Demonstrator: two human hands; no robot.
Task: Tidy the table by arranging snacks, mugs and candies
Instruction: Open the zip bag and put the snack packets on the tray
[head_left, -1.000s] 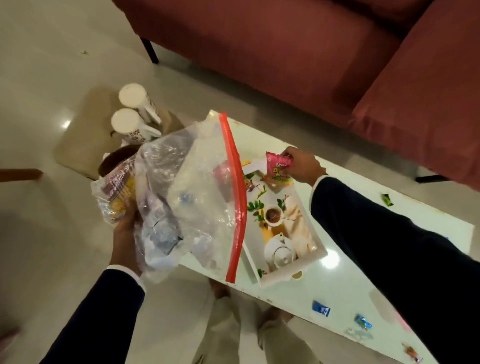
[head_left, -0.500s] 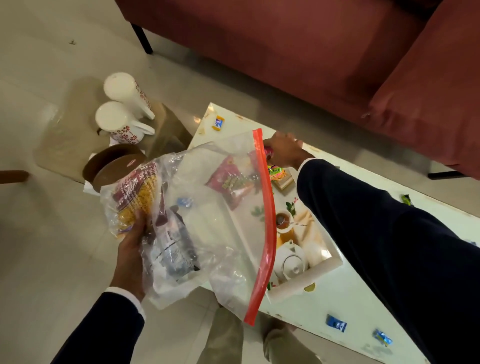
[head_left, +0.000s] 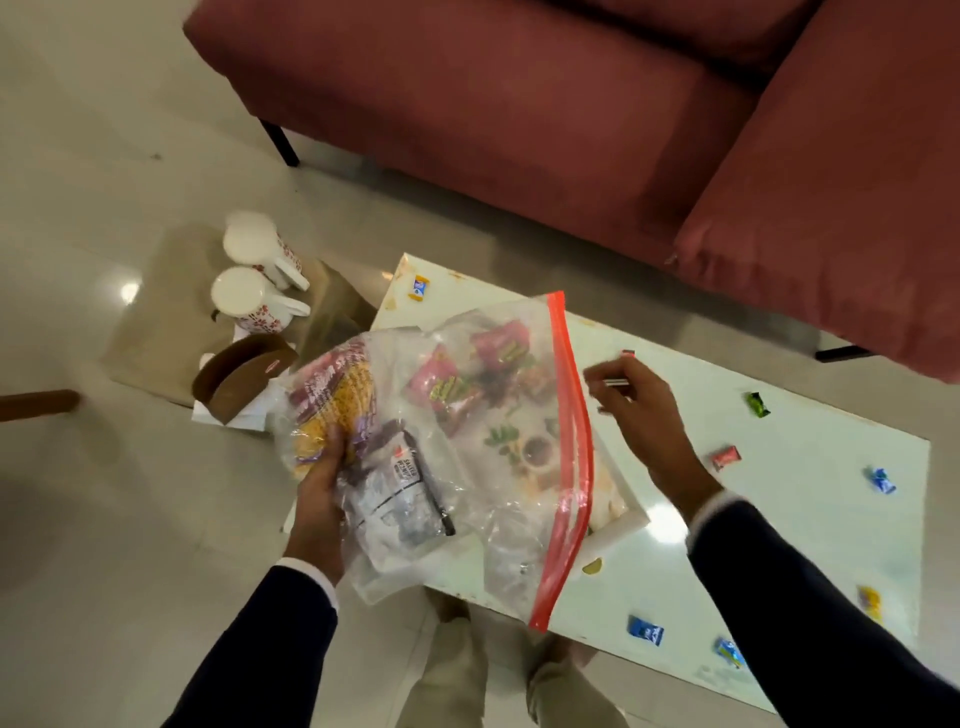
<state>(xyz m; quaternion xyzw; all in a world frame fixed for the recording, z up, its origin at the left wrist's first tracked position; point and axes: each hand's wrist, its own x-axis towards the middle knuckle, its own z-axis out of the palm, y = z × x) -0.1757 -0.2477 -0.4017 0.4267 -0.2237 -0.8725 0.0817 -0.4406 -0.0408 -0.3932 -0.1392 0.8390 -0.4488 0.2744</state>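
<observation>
left hand (head_left: 317, 499) grips zip bag (head_left: 467, 457) | right hand (head_left: 631, 410) loose, empty | risk: open bag tips, snack packets (head_left: 457, 384) spill onto desk (head_left: 779, 519)

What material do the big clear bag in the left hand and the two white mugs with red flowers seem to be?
The big clear bag with the red zip strip looks like thin glossy plastic: it is see-through and crinkled. The two white mugs with red flowers look like glazed ceramic, smooth and opaque with thick handles, though hard plastic is possible.
</observation>
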